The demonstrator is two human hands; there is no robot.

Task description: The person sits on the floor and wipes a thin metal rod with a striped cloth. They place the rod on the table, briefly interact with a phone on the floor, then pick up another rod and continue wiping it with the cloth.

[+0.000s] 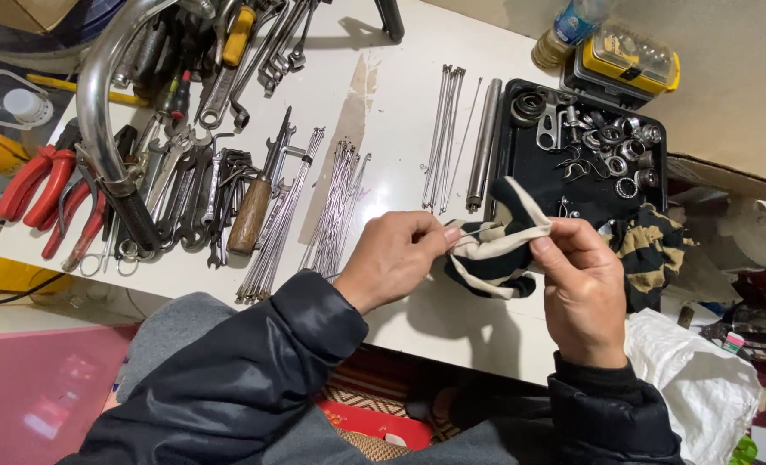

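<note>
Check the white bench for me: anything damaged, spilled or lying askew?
One thing: a long brownish worn streak where the white bench top looks scraped or stained, between the two bundles of thin metal spokes. The pile of steel wrenches is jumbled. Nothing looks spilled.

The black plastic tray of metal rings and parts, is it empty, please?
No, the black plastic tray holds many metal rings and small parts.

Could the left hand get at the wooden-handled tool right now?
Probably not at once: the left hand is pinching a thin spoke against the striped rag. The wooden-handled tool itself lies uncovered nearby.
</note>
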